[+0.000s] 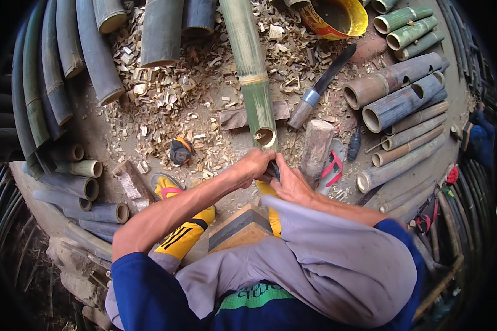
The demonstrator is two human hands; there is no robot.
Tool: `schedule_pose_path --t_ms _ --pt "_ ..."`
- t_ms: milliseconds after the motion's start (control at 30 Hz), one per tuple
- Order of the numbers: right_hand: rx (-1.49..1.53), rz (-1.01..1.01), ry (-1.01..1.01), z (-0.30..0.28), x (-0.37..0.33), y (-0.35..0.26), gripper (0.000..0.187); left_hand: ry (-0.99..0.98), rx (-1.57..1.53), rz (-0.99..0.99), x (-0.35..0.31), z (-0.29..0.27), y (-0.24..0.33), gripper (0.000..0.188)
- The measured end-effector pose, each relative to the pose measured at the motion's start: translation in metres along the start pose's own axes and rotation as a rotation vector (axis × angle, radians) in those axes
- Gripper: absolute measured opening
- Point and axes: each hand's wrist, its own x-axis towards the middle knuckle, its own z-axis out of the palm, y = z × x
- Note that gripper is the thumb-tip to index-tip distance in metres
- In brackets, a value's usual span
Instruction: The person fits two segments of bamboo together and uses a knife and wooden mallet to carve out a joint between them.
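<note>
A long green bamboo pole (258, 105) runs from the top of the view toward me, its near end cut with a rounded hole in the upper side. Just below that end my left hand (256, 164) and my right hand (294, 185) are closed close together. Between them shows a dark narrow tool (274, 170), which both appear to grip; its kind and working end are hidden by the fingers. Under the pole lies a wooden block (234, 119).
Wood chips (171, 94) cover the ground. Right of the pole lie a large knife (323, 85), a short log (317, 144) and notched bamboo tubes (395, 81). A yellow bucket (359, 22) stands at the far right. Bamboo poles (96, 49) line the left.
</note>
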Motion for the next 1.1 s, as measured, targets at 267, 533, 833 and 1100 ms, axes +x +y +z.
schedule_pose_path --t_ms 267,533,833,1100 --pt "-0.690 -0.232 0.039 -0.082 0.008 -0.019 0.040 0.022 -0.346 0.406 0.006 0.036 0.001 0.029" --pt "-1.613 -0.703 -0.369 -0.098 0.070 -0.106 0.014 -0.522 -1.515 0.636 0.037 0.032 -0.036 0.037" --pt "-0.476 -0.090 -0.012 -0.082 0.008 -0.025 0.034 -0.084 -0.305 0.374 0.012 0.021 0.003 0.025" --pt "-1.195 -0.481 -0.120 -0.096 0.034 -0.086 0.027 -0.371 -1.128 0.576 0.016 0.025 -0.027 0.037"
